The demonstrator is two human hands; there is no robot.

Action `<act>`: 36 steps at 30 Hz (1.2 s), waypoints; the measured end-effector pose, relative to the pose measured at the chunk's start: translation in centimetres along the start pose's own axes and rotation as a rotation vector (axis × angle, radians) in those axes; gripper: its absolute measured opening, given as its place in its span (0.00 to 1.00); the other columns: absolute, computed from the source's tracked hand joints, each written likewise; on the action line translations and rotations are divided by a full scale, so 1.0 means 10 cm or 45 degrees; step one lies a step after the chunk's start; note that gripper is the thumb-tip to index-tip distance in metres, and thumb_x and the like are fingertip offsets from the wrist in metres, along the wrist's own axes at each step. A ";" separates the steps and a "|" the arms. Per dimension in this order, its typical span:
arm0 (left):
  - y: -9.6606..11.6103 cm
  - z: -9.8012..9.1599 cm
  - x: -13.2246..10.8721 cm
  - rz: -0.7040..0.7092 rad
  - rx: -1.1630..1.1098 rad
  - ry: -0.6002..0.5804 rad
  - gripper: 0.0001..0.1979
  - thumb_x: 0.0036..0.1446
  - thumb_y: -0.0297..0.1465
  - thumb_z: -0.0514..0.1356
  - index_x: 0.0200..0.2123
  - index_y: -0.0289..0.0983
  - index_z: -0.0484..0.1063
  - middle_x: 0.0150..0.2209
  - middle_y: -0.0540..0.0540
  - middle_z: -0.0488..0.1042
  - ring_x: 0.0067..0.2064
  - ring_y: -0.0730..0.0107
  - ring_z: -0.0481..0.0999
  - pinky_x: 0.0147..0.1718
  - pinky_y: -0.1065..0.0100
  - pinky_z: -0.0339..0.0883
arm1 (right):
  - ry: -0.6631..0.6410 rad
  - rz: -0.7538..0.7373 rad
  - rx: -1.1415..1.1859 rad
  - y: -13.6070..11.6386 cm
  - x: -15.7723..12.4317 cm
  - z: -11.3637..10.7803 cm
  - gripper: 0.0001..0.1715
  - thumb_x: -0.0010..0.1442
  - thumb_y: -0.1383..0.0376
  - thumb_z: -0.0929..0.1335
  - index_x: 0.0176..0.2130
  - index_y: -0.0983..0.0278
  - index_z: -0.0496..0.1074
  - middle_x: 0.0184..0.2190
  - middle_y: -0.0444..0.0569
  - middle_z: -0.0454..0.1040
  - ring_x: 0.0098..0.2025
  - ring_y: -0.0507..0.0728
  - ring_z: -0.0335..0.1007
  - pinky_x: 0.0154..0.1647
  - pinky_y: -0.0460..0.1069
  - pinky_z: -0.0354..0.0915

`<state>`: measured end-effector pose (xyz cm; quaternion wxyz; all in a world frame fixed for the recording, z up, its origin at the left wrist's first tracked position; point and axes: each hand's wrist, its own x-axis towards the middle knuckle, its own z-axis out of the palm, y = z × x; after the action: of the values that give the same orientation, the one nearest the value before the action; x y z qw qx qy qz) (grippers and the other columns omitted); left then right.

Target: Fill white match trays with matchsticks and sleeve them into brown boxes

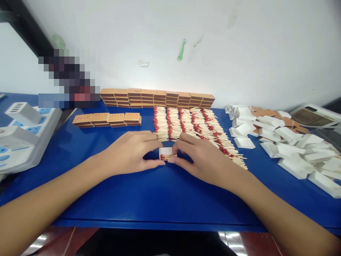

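A small white matchbox tray (165, 153) with a few red-tipped matches in it rests on the blue table (160, 199). My left hand (131, 151) pinches its left end between thumb and fingers. My right hand (202, 156) grips its right end, fingers curled over it. Just behind both hands lie rows of loose red-tipped matches (186, 122), fanning out toward the right.
Stacked orange matchboxes (157, 98) line the wall, and a short row of them (108, 119) lies at the left. A heap of white trays and orange sleeves (287, 142) fills the right side. White power strips (23, 131) sit at far left.
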<state>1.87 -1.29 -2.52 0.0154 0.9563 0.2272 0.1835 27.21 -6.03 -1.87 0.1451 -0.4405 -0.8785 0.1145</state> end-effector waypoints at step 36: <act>-0.01 0.01 0.00 0.001 -0.007 -0.008 0.17 0.68 0.44 0.64 0.44 0.35 0.80 0.38 0.46 0.80 0.41 0.63 0.80 0.40 0.64 0.69 | 0.027 -0.003 0.028 0.03 0.01 0.07 0.09 0.74 0.63 0.67 0.39 0.63 0.73 0.39 0.48 0.73 0.36 0.55 0.70 0.35 0.50 0.61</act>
<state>1.84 -1.22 -2.66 0.0186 0.9569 0.2262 0.1810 27.09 -5.85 -2.64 0.1595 -0.4390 -0.8761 0.1192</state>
